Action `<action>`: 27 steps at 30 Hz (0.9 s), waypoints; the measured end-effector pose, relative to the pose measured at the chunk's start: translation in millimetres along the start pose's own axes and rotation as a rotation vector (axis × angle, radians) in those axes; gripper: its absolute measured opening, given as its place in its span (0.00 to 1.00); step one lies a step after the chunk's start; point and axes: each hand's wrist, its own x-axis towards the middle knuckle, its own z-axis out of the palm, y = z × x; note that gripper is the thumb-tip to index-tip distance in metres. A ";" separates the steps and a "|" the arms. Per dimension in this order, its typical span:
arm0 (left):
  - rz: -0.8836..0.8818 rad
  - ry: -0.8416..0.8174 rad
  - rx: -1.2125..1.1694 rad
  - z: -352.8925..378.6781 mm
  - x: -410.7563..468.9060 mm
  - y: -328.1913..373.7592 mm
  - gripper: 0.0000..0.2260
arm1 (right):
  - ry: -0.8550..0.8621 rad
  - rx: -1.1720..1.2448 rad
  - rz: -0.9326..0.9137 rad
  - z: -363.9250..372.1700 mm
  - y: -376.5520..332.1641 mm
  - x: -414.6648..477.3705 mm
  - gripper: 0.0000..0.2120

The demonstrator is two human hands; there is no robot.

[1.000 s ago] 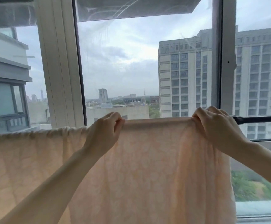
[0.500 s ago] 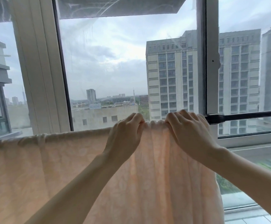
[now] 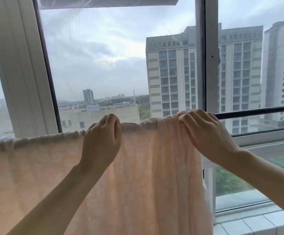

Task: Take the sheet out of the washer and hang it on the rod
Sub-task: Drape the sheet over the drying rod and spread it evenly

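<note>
A pale peach sheet [image 3: 36, 167] hangs draped over a black rod [image 3: 256, 111] that runs across the window, covering the lower left and middle of the view. My left hand [image 3: 102, 141] grips the sheet's top fold at the middle. My right hand [image 3: 204, 133] pinches the bunched top edge near the sheet's right end. Between my hands the fabric is gathered into folds. To the right of my right hand the rod is bare out to its end cap. The washer is not in view.
Large windows with white frames [image 3: 209, 65] stand right behind the rod, with tall buildings outside. A tiled white sill [image 3: 256, 221] lies at the lower right.
My right hand has slid right along the rod, spreading the sheet's bunched end, after first moving in toward the left hand. The view has shifted to the right.
</note>
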 end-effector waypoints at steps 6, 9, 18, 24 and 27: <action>-0.030 -0.056 0.039 6.7 2.7 35.3 0.12 | -0.076 0.109 0.123 -8.4 16.9 1.9 0.17; -0.031 -0.130 0.033 14.6 7.6 57.7 0.19 | -0.182 0.178 0.103 -12.1 37.6 1.2 0.22; -0.132 -0.042 0.009 35.8 13.0 106.7 0.15 | -0.223 0.310 -0.238 -8.0 72.2 4.0 0.21; -0.211 -0.014 0.065 28.5 14.4 111.9 0.11 | -0.132 0.367 -0.313 -9.9 68.6 19.7 0.12; -0.278 0.029 0.094 30.1 14.9 112.7 0.10 | -0.135 0.437 -0.291 -12.3 63.1 21.8 0.12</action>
